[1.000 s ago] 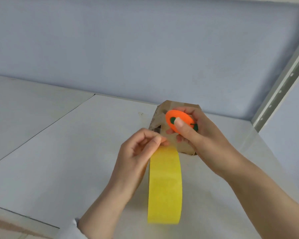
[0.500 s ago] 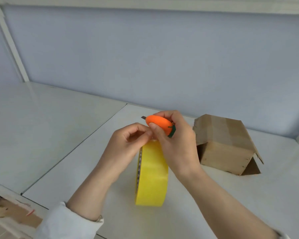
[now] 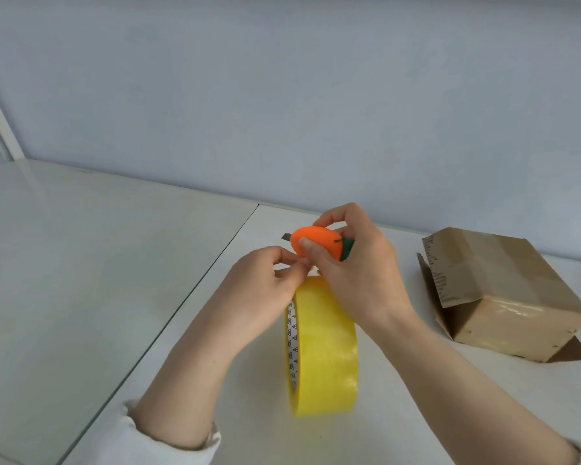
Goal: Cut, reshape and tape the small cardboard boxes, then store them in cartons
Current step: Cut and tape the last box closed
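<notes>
Seen from your head, your left hand (image 3: 265, 280) pinches the top of the yellow tape roll (image 3: 326, 347), which stands on the bench (image 3: 416, 414). Your right hand (image 3: 353, 273) grips the orange cutter (image 3: 316, 245). The small box (image 3: 503, 290) lies apart on the right with one end open. I think taping and storing are not done yet.

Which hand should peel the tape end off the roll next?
Left, probably: the left hand pinches at the top of the yellow tape roll, while the right hand grips the orange cutter.
</notes>
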{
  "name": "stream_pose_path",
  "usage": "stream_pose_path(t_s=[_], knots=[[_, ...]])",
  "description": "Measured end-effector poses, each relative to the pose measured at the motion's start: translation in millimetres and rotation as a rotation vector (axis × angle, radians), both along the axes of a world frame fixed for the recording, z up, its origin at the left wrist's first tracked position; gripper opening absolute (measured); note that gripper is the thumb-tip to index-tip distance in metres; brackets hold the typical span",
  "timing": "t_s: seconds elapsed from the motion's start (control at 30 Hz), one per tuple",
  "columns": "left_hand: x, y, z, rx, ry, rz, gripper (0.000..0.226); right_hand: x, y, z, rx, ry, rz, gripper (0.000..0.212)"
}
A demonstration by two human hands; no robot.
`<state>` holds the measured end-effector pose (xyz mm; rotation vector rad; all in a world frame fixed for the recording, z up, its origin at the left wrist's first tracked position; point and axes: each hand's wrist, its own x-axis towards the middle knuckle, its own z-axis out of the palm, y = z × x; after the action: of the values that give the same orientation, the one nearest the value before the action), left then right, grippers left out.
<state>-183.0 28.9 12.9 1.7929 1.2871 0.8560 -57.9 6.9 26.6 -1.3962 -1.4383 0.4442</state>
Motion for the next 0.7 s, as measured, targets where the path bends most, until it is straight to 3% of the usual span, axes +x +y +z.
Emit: stream_pose_path(t_s=[0.13,0.2,0.3,0.4,0.47,0.53,0.6,0.7], knots=[[-9.8,-1.0,-7.9,-0.255,-0.093,-0.02,0.101,2.9,7.1,0.6,-0.105,0.047,-0.031,0.017],[-11.7,-7.1,-9.0,-0.271,-0.207,-0.008,0.109,5.7,15.0,1.7,-0.213,0.103,-0.041,0.014],[-1.7,-23.1,-14.9,-0.095,-0.231,0.065,0.092,14.2,30.1,2.0,-0.357,0.022,-0.091,0.01],[12.9,-36.5,-16.6,0.165,-0.078,0.071,0.046,23.3,44.1,-1.6,-0.465,-0.141,-0.076,0.033],[19.0,-33.2,-18.7,0.227,-0.007,0.044,0.033,36.0,40.8,-5.6,-0.433,-0.256,-0.129,0.044],[25.7,-26.2,-18.7,0.3,0.064,0.07,0.036,62.3,19.5,-8.1,-0.255,-0.357,-0.248,0.05],[29.4,-21.1,-15.6,0.391,0.166,0.118,0.044,97.5,-11.2,-15.4,-0.141,-0.587,-0.375,0.056],[41.1,-18.5,-10.0,0.629,0.328,0.166,0.055,140.6,-42.4,-35.5,-0.3,-0.911,-0.48,0.069]])
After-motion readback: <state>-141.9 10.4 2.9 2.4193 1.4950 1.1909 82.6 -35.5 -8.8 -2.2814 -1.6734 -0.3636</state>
